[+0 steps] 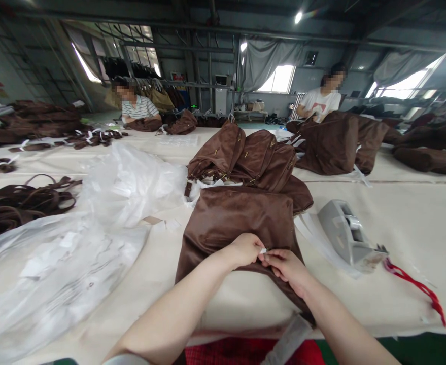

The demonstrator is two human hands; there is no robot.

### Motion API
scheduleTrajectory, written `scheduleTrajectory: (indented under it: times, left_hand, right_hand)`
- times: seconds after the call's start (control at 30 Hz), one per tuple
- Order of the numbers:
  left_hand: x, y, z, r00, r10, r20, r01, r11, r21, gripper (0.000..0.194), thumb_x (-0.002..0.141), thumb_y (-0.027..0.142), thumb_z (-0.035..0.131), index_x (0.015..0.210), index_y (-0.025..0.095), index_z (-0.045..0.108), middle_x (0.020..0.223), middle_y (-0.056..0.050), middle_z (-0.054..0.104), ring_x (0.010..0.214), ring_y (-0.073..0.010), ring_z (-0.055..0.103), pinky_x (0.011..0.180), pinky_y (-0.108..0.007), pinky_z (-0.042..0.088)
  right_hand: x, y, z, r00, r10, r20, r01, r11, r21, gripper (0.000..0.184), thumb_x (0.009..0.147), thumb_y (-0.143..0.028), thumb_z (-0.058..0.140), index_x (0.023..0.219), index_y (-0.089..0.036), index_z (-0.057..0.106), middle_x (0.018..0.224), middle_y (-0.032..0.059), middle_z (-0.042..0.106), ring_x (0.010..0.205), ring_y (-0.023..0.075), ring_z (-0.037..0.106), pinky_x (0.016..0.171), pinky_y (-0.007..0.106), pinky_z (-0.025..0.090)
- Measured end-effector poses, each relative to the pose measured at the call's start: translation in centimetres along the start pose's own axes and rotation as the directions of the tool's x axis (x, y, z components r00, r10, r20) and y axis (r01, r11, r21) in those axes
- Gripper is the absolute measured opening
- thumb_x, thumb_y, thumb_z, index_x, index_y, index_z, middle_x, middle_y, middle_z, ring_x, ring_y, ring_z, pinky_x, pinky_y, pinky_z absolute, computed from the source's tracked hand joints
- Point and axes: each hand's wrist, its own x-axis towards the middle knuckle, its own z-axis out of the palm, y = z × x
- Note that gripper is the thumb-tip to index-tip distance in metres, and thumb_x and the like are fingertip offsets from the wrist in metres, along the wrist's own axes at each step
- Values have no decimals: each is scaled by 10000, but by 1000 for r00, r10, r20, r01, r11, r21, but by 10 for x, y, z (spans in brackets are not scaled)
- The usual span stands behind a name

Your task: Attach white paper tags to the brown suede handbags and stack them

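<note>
A brown leather bag (241, 210) lies flat on the pale table in front of me, its strap running down toward the table's near edge. Over its lower right part, my left hand (248, 249) and my right hand (283, 266) meet with fingers pinched. Between their fingertips shows a small white piece (263, 251), too small to name; it sits close to the bag's zipper end. The fingers of both hands are closed. A strip of whitish wrapping (289, 339) covers part of the strap near my lap.
A grey tape dispenser (346, 233) with a red cord (416, 284) stands at right. Clear plastic bags (127, 187) spread at left, beside brown straps (21, 203). More brown bags (245, 157) are stacked ahead. Two people (137, 104) work across the table.
</note>
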Motion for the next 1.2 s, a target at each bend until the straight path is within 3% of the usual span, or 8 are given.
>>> scheduleTrajectory:
  times: [0.1,0.23,0.33,0.47,0.67,0.8,0.97,1.2]
  left_hand:
    - [-2,3,10,995,28,-94,-33,998,-49,202,814,164,459,835,139,658,683,-17,678,557,-94,572,553,-188,446]
    - [-11,10,16,978,124,-166,-118,992,44,214,851,165,426,859,154,640,758,-33,700,663,-118,635,625,-204,487]
    - [-20,15,18,949,221,-225,-166,956,241,212,870,184,417,891,165,627,835,-55,704,757,-152,651,703,-243,495]
    - [-30,21,29,917,266,-297,-89,862,499,236,905,208,360,948,160,587,906,-102,680,839,-222,648,747,-315,487]
    - [-31,21,35,921,277,-274,-78,821,566,228,924,226,324,1011,177,530,914,-88,665,825,-227,647,718,-313,479]
    - [-28,18,27,892,236,-386,-14,867,498,324,863,322,480,1136,147,472,886,-91,668,816,-232,646,732,-313,478]
    - [-26,15,22,911,255,-325,-45,843,536,282,882,387,432,791,184,605,795,-67,677,754,-211,638,700,-299,466]
    - [-30,19,15,889,318,-330,-91,828,553,164,813,266,510,764,197,651,814,-40,670,749,-167,604,706,-269,448]
  right_hand:
    - [2,2,3,997,-42,-60,44,998,34,223,693,-358,677,756,-144,684,644,18,660,362,16,335,334,165,109]
    - [5,5,5,993,-51,-102,69,981,179,192,685,-320,686,681,-132,646,591,13,638,327,12,324,318,155,79]
    - [5,3,5,997,-22,-79,50,927,372,177,644,-244,708,598,-126,585,494,-25,554,314,-4,254,311,147,49]
    - [0,-3,3,1000,-13,-3,13,863,505,160,614,-200,644,587,-153,494,496,-78,420,350,-4,199,306,131,101]
    - [-2,2,1,977,-17,214,-174,520,836,182,661,-108,597,644,-171,426,533,-93,374,341,-2,195,293,117,134]
    - [-1,4,2,972,34,234,-224,445,867,171,703,-112,623,686,-166,461,513,-106,360,328,-7,207,287,106,134]
    - [-3,5,2,978,52,201,-199,511,836,154,711,-127,648,715,-159,497,514,-107,350,329,-6,220,285,106,134]
    - [-5,9,6,991,54,121,-128,631,765,162,690,-167,704,734,-144,549,535,-87,417,353,-7,236,291,100,143]
